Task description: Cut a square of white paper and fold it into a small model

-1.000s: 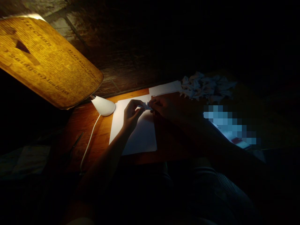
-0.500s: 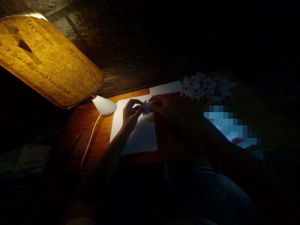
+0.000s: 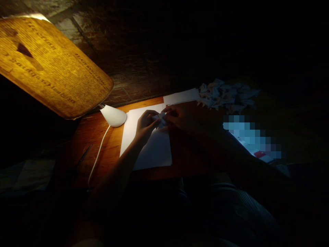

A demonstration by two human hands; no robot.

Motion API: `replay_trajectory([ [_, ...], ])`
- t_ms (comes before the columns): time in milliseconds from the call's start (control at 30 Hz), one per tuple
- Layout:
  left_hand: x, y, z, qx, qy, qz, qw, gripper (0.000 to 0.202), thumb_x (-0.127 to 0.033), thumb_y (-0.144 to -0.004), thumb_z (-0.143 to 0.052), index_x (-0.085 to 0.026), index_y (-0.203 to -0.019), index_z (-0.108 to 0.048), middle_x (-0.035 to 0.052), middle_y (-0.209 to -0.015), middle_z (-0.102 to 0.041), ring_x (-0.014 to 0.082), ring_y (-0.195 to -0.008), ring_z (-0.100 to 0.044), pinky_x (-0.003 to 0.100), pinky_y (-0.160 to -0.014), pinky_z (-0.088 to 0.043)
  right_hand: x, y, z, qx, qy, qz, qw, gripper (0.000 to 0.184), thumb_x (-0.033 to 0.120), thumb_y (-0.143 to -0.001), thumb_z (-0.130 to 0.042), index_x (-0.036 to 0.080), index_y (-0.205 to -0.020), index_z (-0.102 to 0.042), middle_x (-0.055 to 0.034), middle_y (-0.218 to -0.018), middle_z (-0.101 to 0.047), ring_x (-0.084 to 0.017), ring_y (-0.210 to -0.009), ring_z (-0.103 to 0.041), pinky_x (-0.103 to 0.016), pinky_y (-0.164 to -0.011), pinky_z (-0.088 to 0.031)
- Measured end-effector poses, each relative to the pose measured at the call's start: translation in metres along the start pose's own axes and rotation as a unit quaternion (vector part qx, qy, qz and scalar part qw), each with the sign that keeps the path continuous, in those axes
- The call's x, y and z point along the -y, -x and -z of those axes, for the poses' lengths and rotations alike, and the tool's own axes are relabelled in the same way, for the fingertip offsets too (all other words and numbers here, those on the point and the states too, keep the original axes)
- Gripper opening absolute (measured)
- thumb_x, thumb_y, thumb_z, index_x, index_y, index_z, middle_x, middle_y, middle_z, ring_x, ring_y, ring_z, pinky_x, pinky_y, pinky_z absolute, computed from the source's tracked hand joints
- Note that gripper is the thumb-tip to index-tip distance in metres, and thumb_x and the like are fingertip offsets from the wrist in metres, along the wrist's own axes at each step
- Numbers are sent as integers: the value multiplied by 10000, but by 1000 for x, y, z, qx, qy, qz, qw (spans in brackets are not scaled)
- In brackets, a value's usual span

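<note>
In dim lamplight my left hand [image 3: 144, 126] and my right hand [image 3: 177, 117] meet over a white sheet of paper [image 3: 151, 147] on a wooden table [image 3: 110, 144]. Both pinch a small folded white paper piece [image 3: 159, 120] between their fingertips. The left hand's fingers curl on its left side, the right hand's on its right. My right forearm runs back into shadow.
A lit lamp with a printed yellow shade [image 3: 51, 65] and white base [image 3: 113, 116] stands at the left, its cord [image 3: 97, 154] trailing down. A pile of folded paper pieces [image 3: 226, 94] lies at the back right. Scissors [image 3: 83, 157] lie left. A lit, blurred screen [image 3: 252, 137] sits right.
The small paper piece, spread out between my fingers half a second ago, is now drawn in tighter between both hands. The hands have closed slightly toward each other.
</note>
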State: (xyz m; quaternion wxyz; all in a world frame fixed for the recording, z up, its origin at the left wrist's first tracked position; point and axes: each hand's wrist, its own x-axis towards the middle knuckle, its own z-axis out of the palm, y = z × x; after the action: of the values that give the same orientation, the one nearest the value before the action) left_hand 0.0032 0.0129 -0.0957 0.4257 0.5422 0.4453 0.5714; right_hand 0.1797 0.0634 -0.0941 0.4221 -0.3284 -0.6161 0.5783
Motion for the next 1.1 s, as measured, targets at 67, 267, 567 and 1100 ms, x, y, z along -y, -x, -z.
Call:
replay_trajectory([
  [67,1,0,-2,-8,-4,7,1000,379,-321,-686,-915,-191,-928,-654,6,-774,-675,103,-638,-599,211,-578,-451,0,1,0,3,26,35,999,224,166,-797,-736,204,-1009,-678,18,-787,-667,-138,-667,-641,-275,-624,-512],
  [267,2,0,0,-40,13,26,999,366,-225,-657,-894,-178,-942,-669,-1,-758,-680,104,-646,-624,198,-598,-467,4,7,3,13,143,107,984,173,204,-817,-754,200,-980,-697,-21,-933,-714,-145,-731,-657,-296,-693,-510],
  [567,-5,1,-3,-35,67,57,996,362,-193,-672,-825,-228,-966,-616,-44,-685,-659,112,-580,-628,210,-549,-482,8,10,1,2,204,162,966,125,187,-800,-809,189,-878,-711,-25,-932,-652,-144,-742,-585,-294,-674,-463],
  [1100,-5,3,-5,-17,19,21,999,193,-300,-724,-829,-173,-817,-718,23,-721,-701,112,-576,-623,223,-514,-504,15,9,9,51,262,184,946,90,178,-849,-736,211,-809,-663,-15,-880,-646,-171,-792,-557,-315,-733,-413],
])
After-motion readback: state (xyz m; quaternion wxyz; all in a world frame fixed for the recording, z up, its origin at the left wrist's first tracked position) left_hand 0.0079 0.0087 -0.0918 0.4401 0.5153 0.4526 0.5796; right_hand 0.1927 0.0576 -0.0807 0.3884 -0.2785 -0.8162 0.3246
